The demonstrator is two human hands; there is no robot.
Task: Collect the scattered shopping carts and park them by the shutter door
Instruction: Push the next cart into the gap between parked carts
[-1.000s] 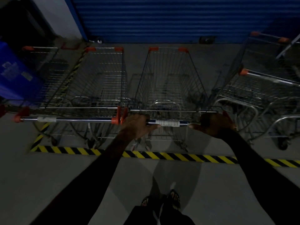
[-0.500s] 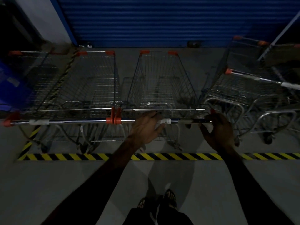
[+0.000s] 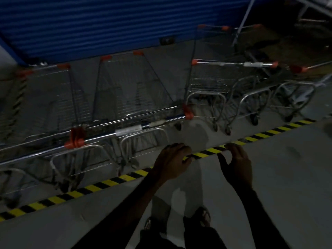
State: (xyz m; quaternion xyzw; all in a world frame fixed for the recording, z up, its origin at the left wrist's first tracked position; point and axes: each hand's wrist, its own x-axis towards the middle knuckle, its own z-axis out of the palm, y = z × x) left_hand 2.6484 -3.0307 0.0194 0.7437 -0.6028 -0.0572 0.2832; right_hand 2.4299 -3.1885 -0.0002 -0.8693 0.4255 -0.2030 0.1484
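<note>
A row of wire shopping carts with orange corner caps stands in front of the blue shutter door (image 3: pixel 111 24). The cart I just parked (image 3: pixel 133 90) shows its chrome handle bar (image 3: pixel 150 124) slanting across the middle. Another cart (image 3: pixel 50 105) stands to its left. My left hand (image 3: pixel 170 162) and my right hand (image 3: pixel 237 164) hover off the handle, over the striped floor line, fingers loosely curled and holding nothing.
Yellow-and-black hazard tape (image 3: pixel 107 182) runs across the grey floor. More carts (image 3: pixel 224 83) are nested at the right, with their wheels near the tape. My sandalled feet (image 3: pixel 203 218) stand on bare concrete behind the tape. A metal frame (image 3: pixel 244 20) leans at the upper right.
Both hands have let go of the cart handle and drawn back toward me. The view has swung to the right and tilted.
</note>
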